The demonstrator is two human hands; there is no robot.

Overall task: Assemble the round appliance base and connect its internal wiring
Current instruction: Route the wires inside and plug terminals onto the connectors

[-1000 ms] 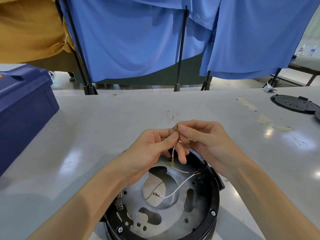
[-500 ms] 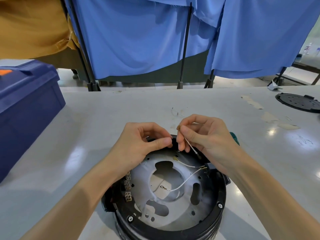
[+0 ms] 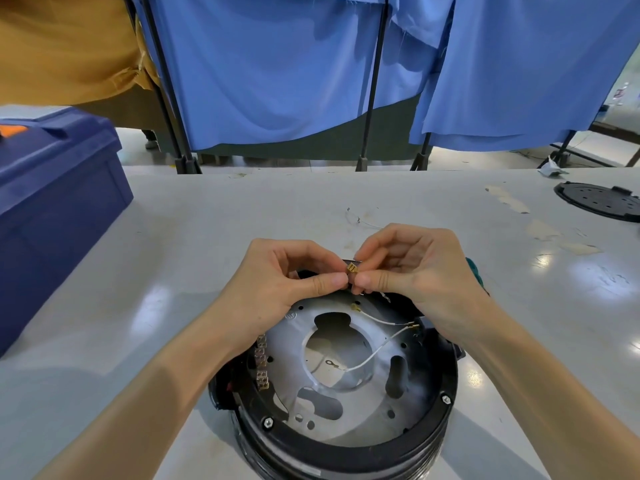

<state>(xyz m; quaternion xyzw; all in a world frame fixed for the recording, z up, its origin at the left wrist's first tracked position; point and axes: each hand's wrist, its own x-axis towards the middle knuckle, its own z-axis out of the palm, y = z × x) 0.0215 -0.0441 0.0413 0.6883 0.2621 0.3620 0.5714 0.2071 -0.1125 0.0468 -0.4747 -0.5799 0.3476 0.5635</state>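
The round appliance base (image 3: 346,441) lies open side up near the table's front edge, black rim around a silver metal plate (image 3: 298,341). Two thin white wires (image 3: 377,353) with ring terminals run across the plate from its right side. Above the base's far rim, my left hand (image 3: 284,282) and my right hand (image 3: 412,271) meet fingertip to fingertip. Between them they pinch a small brass connector (image 3: 352,268) on a wire end. A strip of brass terminals (image 3: 262,365) sits at the plate's left edge.
A dark blue plastic box (image 3: 52,209) stands at the left of the grey table (image 3: 173,244). A black round cover (image 3: 601,201) lies at the far right. Something green (image 3: 474,268) shows behind my right hand. Blue curtains on black stands hang beyond the table.
My hands, apart half a second ago, have come together over the far rim. The wire that hung from my fingers is drawn up, and the brass connector now shows between both hands.
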